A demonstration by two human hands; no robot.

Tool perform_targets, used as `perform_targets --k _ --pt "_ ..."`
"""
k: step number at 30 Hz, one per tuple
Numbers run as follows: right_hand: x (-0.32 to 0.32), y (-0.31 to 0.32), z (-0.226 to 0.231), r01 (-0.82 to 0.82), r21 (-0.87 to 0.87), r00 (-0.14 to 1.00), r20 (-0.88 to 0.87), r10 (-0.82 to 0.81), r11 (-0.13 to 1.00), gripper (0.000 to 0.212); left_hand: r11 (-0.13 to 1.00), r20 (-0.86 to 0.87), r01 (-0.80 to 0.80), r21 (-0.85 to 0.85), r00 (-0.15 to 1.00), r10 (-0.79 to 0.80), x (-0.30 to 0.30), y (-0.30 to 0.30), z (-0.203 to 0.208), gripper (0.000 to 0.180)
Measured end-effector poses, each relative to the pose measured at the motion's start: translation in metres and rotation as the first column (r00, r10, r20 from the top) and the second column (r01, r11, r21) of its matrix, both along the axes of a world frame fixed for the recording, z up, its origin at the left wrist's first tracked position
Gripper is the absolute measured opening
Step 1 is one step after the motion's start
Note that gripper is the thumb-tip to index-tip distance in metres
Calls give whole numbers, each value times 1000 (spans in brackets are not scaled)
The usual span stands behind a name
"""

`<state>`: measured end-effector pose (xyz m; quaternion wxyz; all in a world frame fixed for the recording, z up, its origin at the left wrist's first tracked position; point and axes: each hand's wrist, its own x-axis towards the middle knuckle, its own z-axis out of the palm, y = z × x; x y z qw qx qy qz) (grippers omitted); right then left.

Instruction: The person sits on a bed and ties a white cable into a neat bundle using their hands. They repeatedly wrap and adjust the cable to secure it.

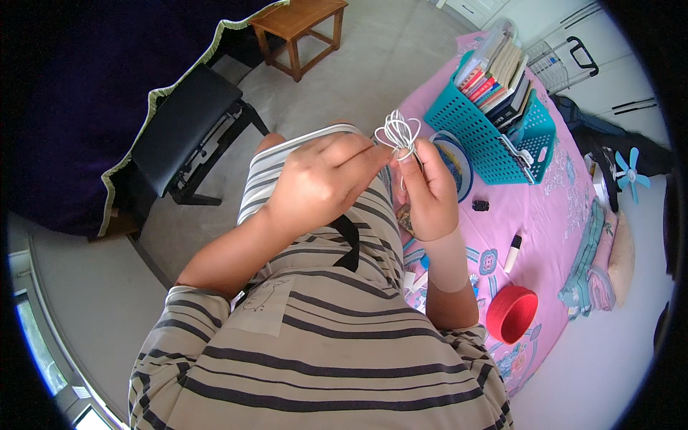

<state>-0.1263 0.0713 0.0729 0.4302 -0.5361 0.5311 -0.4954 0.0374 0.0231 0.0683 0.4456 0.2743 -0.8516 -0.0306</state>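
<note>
A white cable (398, 130) is gathered into a small bundle of loops in front of me, above my lap. My right hand (430, 192) grips the bundle's base between thumb and fingers, with the loops standing up above the thumb. From the other side my left hand (324, 179) is closed, its fingertips meeting the cable beside the right thumb. The back of that hand hides what lies in its palm. A short piece of cable seems to hang below the fingers, though its end is hidden.
To the right, a pink bedspread (566, 193) carries a teal basket (466, 118) of books, a round blue-rimmed container (464, 168), a red woven basket (512, 315), a white tube with black cap (512, 254) and folded cloths (584, 265). A black bench (188, 129) and wooden stool (297, 21) stand left.
</note>
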Motion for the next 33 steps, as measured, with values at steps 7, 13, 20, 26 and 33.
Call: perform_targets --k 7,13,20,26,33 --pt "1 2 -7 73 -73 995 -59 -77 995 16 992 114 91 -86 990 -81 6 6 9 34" --pt "4 5 -2 77 -89 997 -5 -77 993 16 983 157 156 -95 978 -140 8 11 14 37" --pt "2 5 2 102 -68 992 87 -96 992 18 985 -53 172 -22 983 -173 -5 6 20 22" --pt "2 4 0 126 -85 962 254 -100 988 18 968 -95 233 89 970 -224 -9 7 11 18" --pt "2 6 2 187 -101 975 143 -172 977 15 984 -72 177 31 982 -174 -3 17 17 24"
